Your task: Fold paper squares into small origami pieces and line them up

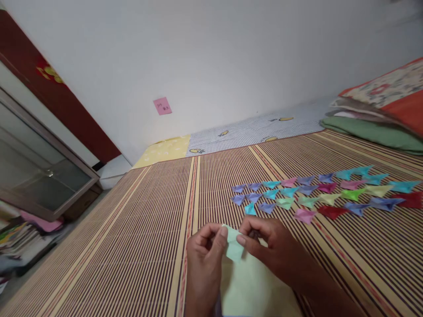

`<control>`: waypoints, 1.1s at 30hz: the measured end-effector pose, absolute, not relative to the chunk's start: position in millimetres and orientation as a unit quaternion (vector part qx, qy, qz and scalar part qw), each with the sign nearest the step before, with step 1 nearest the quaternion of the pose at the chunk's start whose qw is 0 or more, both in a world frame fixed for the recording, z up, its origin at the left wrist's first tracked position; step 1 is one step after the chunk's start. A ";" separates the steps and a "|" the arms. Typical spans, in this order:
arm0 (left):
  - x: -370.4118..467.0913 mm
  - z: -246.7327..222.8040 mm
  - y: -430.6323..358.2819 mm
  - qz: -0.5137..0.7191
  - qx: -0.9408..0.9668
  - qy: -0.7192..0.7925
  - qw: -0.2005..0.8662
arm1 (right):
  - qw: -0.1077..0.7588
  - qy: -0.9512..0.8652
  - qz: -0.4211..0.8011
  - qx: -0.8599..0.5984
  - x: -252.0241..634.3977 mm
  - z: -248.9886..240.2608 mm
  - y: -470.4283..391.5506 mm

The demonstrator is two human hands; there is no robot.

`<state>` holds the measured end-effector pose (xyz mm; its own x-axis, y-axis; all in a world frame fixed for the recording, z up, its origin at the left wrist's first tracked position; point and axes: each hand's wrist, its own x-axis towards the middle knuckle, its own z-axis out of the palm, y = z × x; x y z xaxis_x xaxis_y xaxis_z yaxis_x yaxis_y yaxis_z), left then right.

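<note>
A small piece of pale green folded paper [234, 247] is held up between my two hands. My left hand [206, 253] pinches its upper left corner with thumb and forefinger. On the other side my right hand [269, 242] grips the right edge, also between thumb and forefinger. Beneath both hands lies a larger pale yellow-green sheet [251, 290], partly covered by my right hand and forearm. Beyond my right hand, several small folded paper shapes [304, 215] in blue, pink, green, yellow and red stand in rows.
Everything rests on a striped woven mat [132, 237]. Along the white wall runs a patterned cloth [231, 134], with a pink note [162, 106] above it. Folded bedding [380, 132] is stacked at the right. A glass-fronted cabinet [42, 163] and piled books [23, 240] are at the left.
</note>
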<state>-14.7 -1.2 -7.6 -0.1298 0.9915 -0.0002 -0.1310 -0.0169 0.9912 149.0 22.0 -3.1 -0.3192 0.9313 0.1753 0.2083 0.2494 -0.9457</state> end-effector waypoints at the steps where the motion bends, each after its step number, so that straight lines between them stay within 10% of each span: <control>1: -14.6 -7.9 -1.3 0.570 0.431 0.492 0.498 | 0.409 -0.675 0.451 -0.417 148.6 -3.0 21.5; 33: -2.7 -2.1 -1.6 0.558 0.447 0.475 0.513 | 0.531 -0.615 0.438 -0.385 141.8 -7.8 23.1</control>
